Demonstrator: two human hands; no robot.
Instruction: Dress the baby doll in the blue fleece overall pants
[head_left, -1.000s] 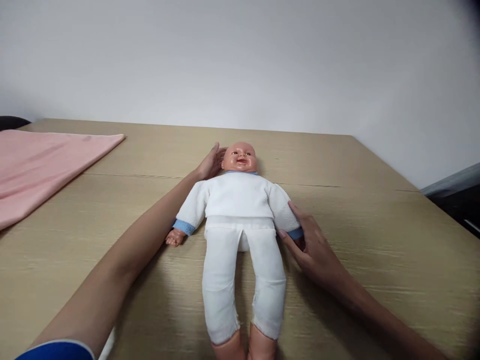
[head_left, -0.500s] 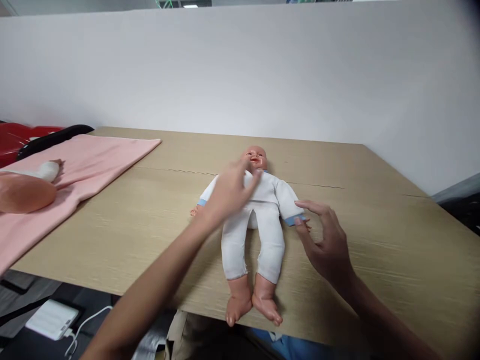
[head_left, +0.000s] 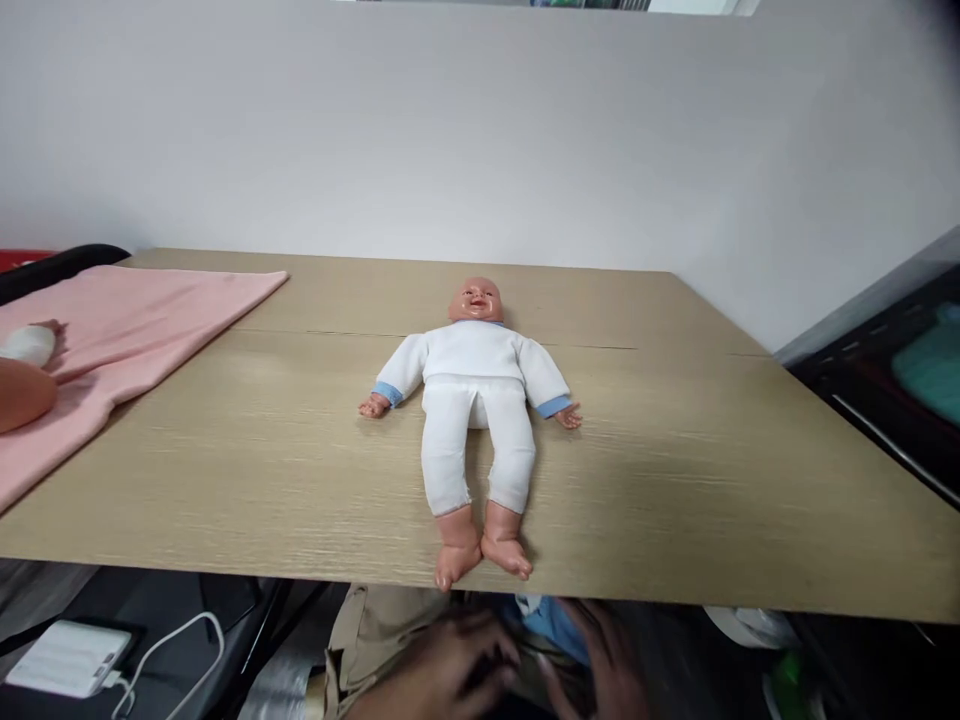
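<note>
A baby doll [head_left: 474, 400] in a white top with blue cuffs and white trousers lies on its back on the wooden table [head_left: 675, 480]. Its head points to the wall and its bare feet reach the near edge. No hand touches it. My left hand [head_left: 450, 665] and my right hand [head_left: 604, 655] are low in front of me, below the table's near edge, close together over beige and blue cloth. Both are dark and smeared by motion, so I cannot make out their fingers or anything held in them.
A pink cloth [head_left: 142, 305] covers the table's left end, with part of another doll [head_left: 22, 385] lying on it at the frame's edge. A white box with a cable [head_left: 71, 658] lies under the table at the left. Dark furniture [head_left: 892, 385] stands at the right.
Both my hands have left the doll and dropped below the table's near edge. The doll now lies untouched, arms spread. The view has pulled back from the table.
</note>
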